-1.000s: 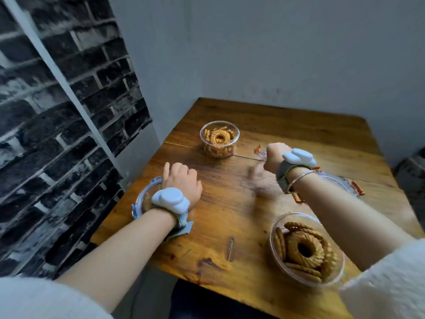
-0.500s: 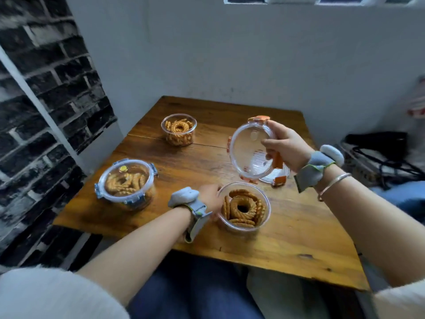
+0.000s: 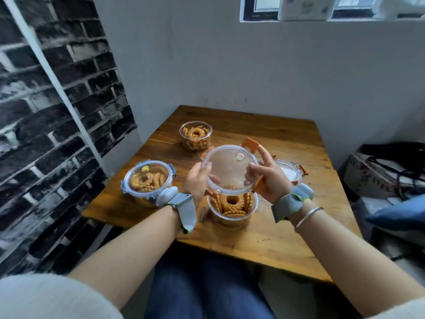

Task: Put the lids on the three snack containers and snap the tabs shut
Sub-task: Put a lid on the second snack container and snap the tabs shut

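Both hands hold the clear lid (image 3: 228, 168) just above the open cookie tub (image 3: 232, 209). The left hand (image 3: 196, 180) pinches its left edge. The right hand (image 3: 268, 178) pinches its right edge. The lid is tipped.

Soft, even daylight fills the scene, coming from the dark-framed window strip (image 3: 322, 8) high on the pale grey wall (image 3: 253, 72). The panes are blown out to near white. Shadows stay faint; a mild sheen lies on the worn brown wooden table (image 3: 276, 238) and a pale glare streaks the clear round plastic lid (image 3: 227, 171). Wide-angle bending bows the white vertical post (image 3: 53, 70) and stretches the forearms at the bottom. The black brick wall panel (image 3: 34, 134) at the left edge smears with blur.
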Action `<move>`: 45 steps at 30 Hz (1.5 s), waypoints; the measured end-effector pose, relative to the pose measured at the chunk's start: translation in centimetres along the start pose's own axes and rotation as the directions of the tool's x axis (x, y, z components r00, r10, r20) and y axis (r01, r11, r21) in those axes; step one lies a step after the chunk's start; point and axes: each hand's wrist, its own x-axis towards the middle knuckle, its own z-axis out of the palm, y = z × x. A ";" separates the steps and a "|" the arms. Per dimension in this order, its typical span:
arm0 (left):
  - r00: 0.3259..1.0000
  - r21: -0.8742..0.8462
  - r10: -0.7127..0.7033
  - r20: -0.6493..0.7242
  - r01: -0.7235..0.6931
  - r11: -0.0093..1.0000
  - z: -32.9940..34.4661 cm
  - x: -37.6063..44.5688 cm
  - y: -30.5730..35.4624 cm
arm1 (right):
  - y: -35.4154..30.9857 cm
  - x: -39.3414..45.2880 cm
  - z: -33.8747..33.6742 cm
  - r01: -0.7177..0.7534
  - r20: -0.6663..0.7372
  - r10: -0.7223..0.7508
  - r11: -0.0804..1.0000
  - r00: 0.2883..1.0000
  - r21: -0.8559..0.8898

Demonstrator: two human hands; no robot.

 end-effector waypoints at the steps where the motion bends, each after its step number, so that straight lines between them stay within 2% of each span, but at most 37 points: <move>1: 1.000 0.029 0.014 -0.020 -0.013 0.999 0.0 -0.3 0.0 | 0.2 -0.1 0.5 -0.005 -0.020 0.003 0.998 1.000 -0.067; 3: 1.000 0.078 0.013 -0.022 -0.012 0.997 -0.1 -0.7 0.0 | 0.5 -0.2 0.9 -0.014 -0.092 -0.013 0.957 0.996 -0.289; 5: 0.999 0.136 -0.017 0.036 0.011 0.991 -0.2 -0.8 -0.4 | 0.7 -0.3 1.1 -0.029 -0.145 -0.064 0.828 0.987 -0.560; 7: 0.996 0.316 -0.036 0.083 0.008 0.949 -0.2 -0.9 -0.5 | 1.0 -0.4 0.9 -0.033 -0.149 -0.109 0.692 0.983 -0.721; 8: 0.996 0.442 -0.043 0.081 0.003 0.897 -0.1 -0.8 -0.7 | 1.2 -0.4 0.7 -0.040 -0.148 -0.120 0.634 0.982 -0.772; 11: 0.992 0.728 -0.094 0.080 0.007 0.686 0.5 -1.0 -0.2 | 1.9 -0.6 0.2 -0.075 -0.171 -0.149 0.500 0.974 -0.863; 14: 0.986 0.850 -0.146 0.081 0.008 0.526 1.4 -0.6 -0.3 | 2.3 -0.7 0.0 -0.107 -0.189 -0.169 0.404 0.967 -0.908; 17: 0.975 0.902 -0.219 0.036 0.063 0.428 2.3 0.0 -0.6 | 2.8 -0.6 -0.4 -0.148 -0.213 -0.169 0.331 0.962 -0.932; 20: 0.964 0.922 -0.266 -0.011 0.113 0.370 3.5 0.4 -1.2 | 3.6 -0.3 -0.9 -0.165 -0.215 -0.179 0.256 0.960 -0.952; 24: 0.969 0.934 -0.246 -0.008 0.095 0.343 3.8 0.3 -1.7 | 3.7 -0.3 -1.0 -0.144 -0.197 -0.205 0.248 0.959 -0.958; 30: 0.968 0.873 -0.251 0.005 0.119 0.473 3.3 0.0 -2.3 | 3.7 -0.1 -1.4 -0.116 -0.150 -0.162 0.201 0.975 -0.973; 31: 0.978 0.860 -0.210 0.005 0.103 0.500 3.2 -0.3 -2.4 | 3.6 -0.4 -1.7 -0.099 -0.129 -0.155 0.188 0.979 -0.977; 33: 1.000 0.868 -0.019 -0.004 0.013 0.496 2.6 -0.7 -2.8 | 3.7 -1.2 -2.5 -0.062 -0.080 -0.145 0.130 0.986 -0.990; 34: 0.995 0.891 0.094 0.012 -0.053 0.451 2.3 -0.9 -2.8 | 3.7 -1.6 -2.9 -0.034 -0.047 -0.166 0.077 0.985 -0.996; 36: 0.966 0.914 0.243 0.089 -0.176 0.366 2.0 -0.7 -2.7 | 3.6 -2.2 -3.3 0.071 0.069 -0.302 -0.007 0.951 -0.997; 39: 0.921 0.874 0.308 0.238 -0.341 0.345 2.4 0.0 -2.3 | 3.7 -2.0 -2.8 0.227 0.225 -0.417 -0.047 0.881 -0.973; 41: 0.893 0.853 0.356 0.275 -0.398 0.339 3.0 0.3 -2.0 | 3.9 -1.5 -1.6 0.287 0.303 -0.386 -0.099 0.871 -0.953; 42: 0.912 0.864 0.312 0.267 -0.370 0.342 3.1 0.4 -1.8 | 4.0 -1.2 -1.0 0.276 0.300 -0.350 -0.117 0.887 -0.954; 43: 0.901 0.873 0.352 0.253 -0.370 0.320 3.1 0.7 -1.9 | 4.1 -0.8 -0.5 0.239 0.260 -0.321 -0.104 0.911 -0.966; 45: 0.922 0.859 0.304 0.240 -0.348 0.377 3.4 1.0 -2.0 | 4.5 0.0 -0.4 0.117 0.135 -0.292 -0.078 0.947 -0.990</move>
